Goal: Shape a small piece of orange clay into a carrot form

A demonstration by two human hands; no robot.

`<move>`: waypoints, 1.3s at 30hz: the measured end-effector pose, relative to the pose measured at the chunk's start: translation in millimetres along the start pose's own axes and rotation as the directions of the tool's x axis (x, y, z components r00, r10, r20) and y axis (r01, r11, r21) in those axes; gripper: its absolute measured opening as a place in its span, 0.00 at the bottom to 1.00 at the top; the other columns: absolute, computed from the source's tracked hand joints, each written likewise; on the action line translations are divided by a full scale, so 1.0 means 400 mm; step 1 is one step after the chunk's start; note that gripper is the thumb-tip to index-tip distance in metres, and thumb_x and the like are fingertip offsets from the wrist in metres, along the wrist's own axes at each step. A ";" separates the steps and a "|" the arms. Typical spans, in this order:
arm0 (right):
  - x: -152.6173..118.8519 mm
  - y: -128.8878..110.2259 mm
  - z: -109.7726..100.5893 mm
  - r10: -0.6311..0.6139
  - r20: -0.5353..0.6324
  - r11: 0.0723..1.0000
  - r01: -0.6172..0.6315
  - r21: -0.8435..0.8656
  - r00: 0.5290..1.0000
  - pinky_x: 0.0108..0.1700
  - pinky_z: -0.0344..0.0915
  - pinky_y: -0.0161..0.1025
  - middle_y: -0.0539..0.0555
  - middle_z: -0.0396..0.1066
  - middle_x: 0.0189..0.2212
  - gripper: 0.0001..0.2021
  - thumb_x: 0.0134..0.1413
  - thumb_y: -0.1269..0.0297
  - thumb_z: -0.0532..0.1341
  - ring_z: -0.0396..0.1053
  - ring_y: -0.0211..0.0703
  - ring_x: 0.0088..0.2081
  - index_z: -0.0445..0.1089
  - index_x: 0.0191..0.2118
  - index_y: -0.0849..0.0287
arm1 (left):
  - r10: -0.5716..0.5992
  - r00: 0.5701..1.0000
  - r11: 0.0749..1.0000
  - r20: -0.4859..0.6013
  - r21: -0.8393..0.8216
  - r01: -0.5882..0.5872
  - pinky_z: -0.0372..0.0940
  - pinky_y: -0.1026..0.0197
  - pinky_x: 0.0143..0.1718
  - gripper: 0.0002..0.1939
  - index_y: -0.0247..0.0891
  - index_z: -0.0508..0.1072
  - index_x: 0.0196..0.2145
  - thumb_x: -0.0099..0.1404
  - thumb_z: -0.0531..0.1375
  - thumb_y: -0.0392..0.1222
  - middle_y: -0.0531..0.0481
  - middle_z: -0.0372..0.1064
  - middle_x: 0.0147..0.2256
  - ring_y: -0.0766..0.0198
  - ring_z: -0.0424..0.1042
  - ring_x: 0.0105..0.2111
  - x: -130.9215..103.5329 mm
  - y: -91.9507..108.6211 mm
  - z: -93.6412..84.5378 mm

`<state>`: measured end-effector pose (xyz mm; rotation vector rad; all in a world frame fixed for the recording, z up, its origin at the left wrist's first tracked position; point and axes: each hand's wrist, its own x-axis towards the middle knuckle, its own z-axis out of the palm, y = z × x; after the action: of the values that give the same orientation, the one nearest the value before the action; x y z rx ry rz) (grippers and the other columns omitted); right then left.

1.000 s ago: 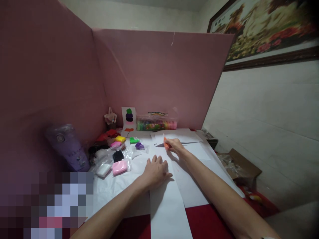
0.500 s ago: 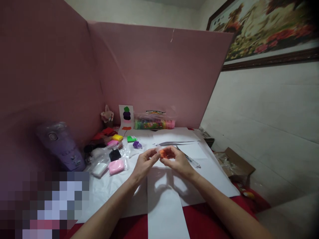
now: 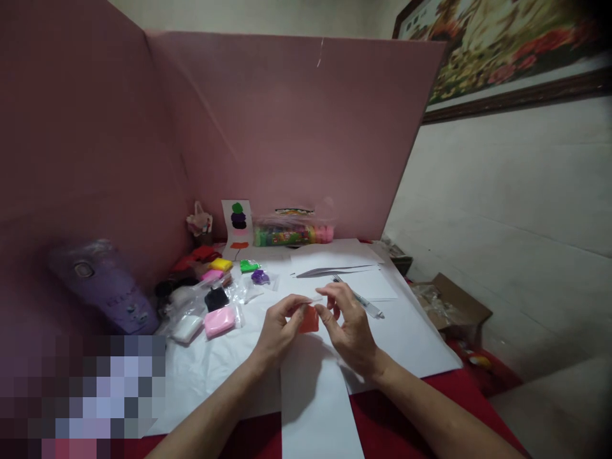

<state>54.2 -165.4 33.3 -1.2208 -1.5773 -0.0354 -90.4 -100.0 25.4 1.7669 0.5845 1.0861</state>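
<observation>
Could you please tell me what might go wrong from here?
The orange packet, pinched near its top by the left hand, might slip and drop onto the white paper strip beneath.

The right hand could knock the slim pen-like item lying just beyond it.

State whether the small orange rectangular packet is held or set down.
Held: the bare left hand pinches the orange packet above the long white paper strip.
</observation>
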 end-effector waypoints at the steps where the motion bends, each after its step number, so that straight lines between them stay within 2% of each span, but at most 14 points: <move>1: -0.001 -0.003 0.000 -0.020 0.017 1.000 0.020 0.008 1.000 0.34 0.64 0.39 0.55 0.64 0.38 0.07 0.60 0.69 0.55 0.64 0.40 0.33 0.65 0.44 0.57 | 0.019 1.000 0.999 0.015 0.028 -0.020 0.64 0.62 0.37 0.09 0.36 0.73 0.36 0.64 0.55 0.42 0.48 0.72 0.33 0.64 0.69 0.33 -0.003 0.003 0.002; 4: -0.007 -0.012 0.003 -0.016 0.036 0.999 0.014 0.051 0.999 0.34 0.64 0.39 0.53 0.64 0.32 0.03 0.60 0.70 0.55 0.64 0.40 0.32 0.65 0.36 0.58 | 0.031 0.999 0.999 0.013 0.031 -0.032 0.64 0.62 0.36 0.08 0.36 0.71 0.37 0.64 0.55 0.41 0.49 0.71 0.32 0.66 0.69 0.31 -0.006 0.013 0.006; 8: -0.018 -0.019 0.008 0.152 0.059 0.964 -0.161 0.209 0.987 0.32 0.66 0.38 0.51 0.64 0.29 0.04 0.60 0.67 0.56 0.65 0.38 0.29 0.63 0.33 0.58 | -0.045 0.999 0.995 -0.016 -0.088 0.043 0.63 0.64 0.32 0.12 0.36 0.68 0.41 0.60 0.59 0.44 0.51 0.69 0.30 0.67 0.67 0.29 -0.003 0.024 0.005; 11: -0.019 -0.014 0.010 0.248 0.169 0.880 -0.295 0.372 0.954 0.30 0.67 0.37 0.50 0.66 0.27 0.06 0.60 0.62 0.57 0.67 0.37 0.27 0.64 0.33 0.59 | -0.095 0.994 0.992 0.052 -0.074 0.099 0.60 0.67 0.25 0.10 0.35 0.70 0.32 0.61 0.58 0.46 0.52 0.67 0.24 0.69 0.65 0.24 -0.001 0.022 -0.002; 14: -0.012 -0.002 0.011 0.320 0.320 0.746 -0.445 0.494 0.892 0.24 0.66 0.34 0.48 0.65 0.22 0.11 0.58 0.57 0.57 0.66 0.36 0.23 0.65 0.32 0.60 | -0.114 0.992 0.993 0.061 0.008 0.114 0.58 0.67 0.22 0.12 0.35 0.70 0.29 0.61 0.57 0.47 0.54 0.65 0.20 0.70 0.62 0.20 -0.001 0.016 -0.010; 17: -0.001 0.005 0.008 0.333 0.445 0.634 -0.546 0.548 0.832 0.22 0.65 0.33 0.48 0.66 0.20 0.13 0.55 0.54 0.60 0.66 0.35 0.21 0.66 0.29 0.61 | -0.072 0.997 0.990 0.029 0.125 0.068 0.59 0.67 0.24 0.11 0.36 0.71 0.29 0.61 0.57 0.46 0.53 0.66 0.21 0.69 0.64 0.21 -0.002 0.013 -0.016; 20: 0.007 0.001 0.001 0.322 0.531 0.577 -0.607 0.547 0.784 0.22 0.66 0.34 0.49 0.68 0.22 0.14 0.52 0.53 0.62 0.68 0.37 0.22 0.67 0.29 0.61 | -0.027 0.999 0.984 0.048 0.177 0.018 0.59 0.67 0.25 0.10 0.36 0.71 0.29 0.61 0.56 0.45 0.53 0.67 0.21 0.69 0.64 0.21 -0.003 0.012 -0.023; 26: 0.010 -0.001 -0.009 0.258 0.632 0.595 -0.636 0.492 0.731 0.21 0.63 0.32 0.48 0.67 0.20 0.13 0.53 0.55 0.62 0.64 0.33 0.20 0.67 0.28 0.61 | 0.083 0.989 0.917 0.120 0.380 -0.123 0.56 0.65 0.25 0.10 0.37 0.71 0.32 0.64 0.54 0.45 0.57 0.62 0.16 0.69 0.60 0.18 -0.010 0.020 -0.032; 29: 0.003 -0.002 -0.006 0.247 0.566 0.638 -0.571 0.516 0.787 0.20 0.61 0.32 0.46 0.64 0.20 0.12 0.56 0.56 0.59 0.62 0.32 0.18 0.64 0.29 0.60 | 0.291 0.956 0.816 0.039 0.512 -0.269 0.60 0.61 0.33 0.11 0.37 0.70 0.39 0.63 0.56 0.46 0.50 0.70 0.26 0.64 0.66 0.27 -0.011 0.033 -0.030; 32: -0.010 -0.011 -0.002 0.289 0.313 0.793 -0.409 0.452 0.905 0.21 0.61 0.33 0.46 0.62 0.20 0.10 0.59 0.58 0.56 0.61 0.34 0.20 0.63 0.31 0.58 | 0.466 0.881 0.723 -0.084 0.610 -0.325 0.59 0.55 0.42 0.12 0.37 0.69 0.38 0.60 0.60 0.47 0.43 0.70 0.36 0.58 0.66 0.37 -0.016 0.048 -0.018; 33: -0.016 -0.015 0.000 0.266 0.225 0.862 -0.336 0.379 0.937 0.23 0.62 0.34 0.47 0.62 0.21 0.09 0.59 0.60 0.55 0.61 0.35 0.21 0.63 0.31 0.58 | 0.452 0.887 0.731 -0.093 0.608 -0.309 0.59 0.56 0.41 0.11 0.37 0.69 0.34 0.60 0.60 0.47 0.45 0.69 0.33 0.59 0.66 0.35 -0.019 0.051 -0.012; 35: -0.026 -0.023 0.003 0.153 0.133 0.960 -0.180 0.216 0.979 0.28 0.63 0.36 0.49 0.64 0.25 0.07 0.60 0.64 0.55 0.63 0.37 0.25 0.64 0.32 0.57 | 0.305 0.950 0.810 -0.061 0.541 -0.225 0.59 0.60 0.33 0.12 0.38 0.65 0.27 0.62 0.57 0.48 0.50 0.65 0.25 0.64 0.63 0.27 -0.027 0.052 0.002; 37: -0.033 -0.028 0.006 0.044 0.125 0.991 -0.059 0.119 0.991 0.30 0.63 0.37 0.51 0.64 0.26 0.07 0.61 0.67 0.53 0.63 0.38 0.27 0.64 0.32 0.57 | 0.116 0.993 0.891 0.000 0.443 -0.104 0.55 0.63 0.26 0.16 0.38 0.63 0.24 0.65 0.54 0.50 0.54 0.61 0.21 0.68 0.59 0.21 -0.033 0.045 0.014; 39: -0.035 -0.027 0.010 0.013 0.138 0.996 -0.025 0.086 0.990 0.30 0.62 0.37 0.51 0.64 0.26 0.08 0.61 0.69 0.51 0.63 0.39 0.27 0.64 0.32 0.57 | 0.021 0.998 0.927 0.055 0.373 -0.040 0.53 0.64 0.25 0.15 0.39 0.63 0.26 0.66 0.51 0.49 0.54 0.62 0.22 0.69 0.59 0.21 -0.035 0.033 0.021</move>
<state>42.0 -177.6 27.1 -1.1904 -1.6682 0.1310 -91.0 -120.3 30.3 2.1322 0.7759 0.9942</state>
